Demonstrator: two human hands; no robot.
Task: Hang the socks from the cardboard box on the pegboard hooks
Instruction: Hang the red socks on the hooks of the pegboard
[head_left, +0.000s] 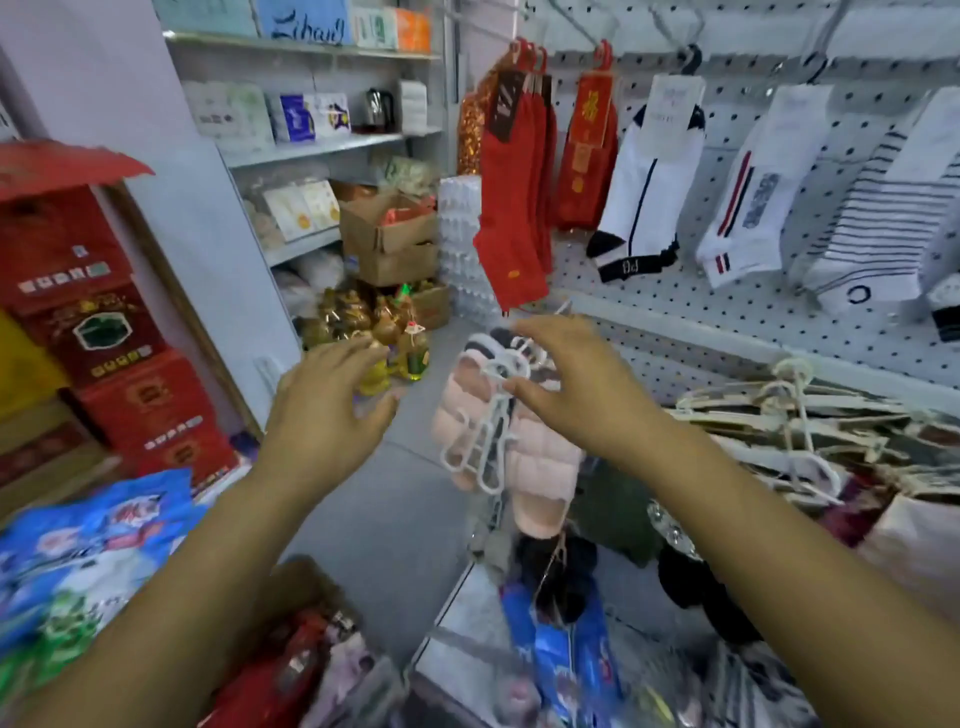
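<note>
Crowding the bottom edge, blurred red and pale packets lie beside the brown corner of a cardboard box that shows under the left forearm; whether the packets are socks cannot be told. Just above, the left hand hangs in the air over the grey floor, its fingers loosely spread and slightly bent, gripping nothing. The right hand is level with it, palm down and fingers spread, the thumb tip at the edge of a white plastic hanger that carries pink slippers; whether the thumb touches the hanger cannot be told. To the right of that hand is a loose pile of white hangers. Beyond rises the white pegboard, where the socks already hang from hooks. In a row from left to right are red socks, a red pack with gold print, white socks with dark toes, a white pair with a red and navy stripe, and thin-striped socks. Red cartons are stacked at the left. Farthest back, metal shelves hold boxed goods and a kettle, with brown cartons and oil bottles below them.
</note>
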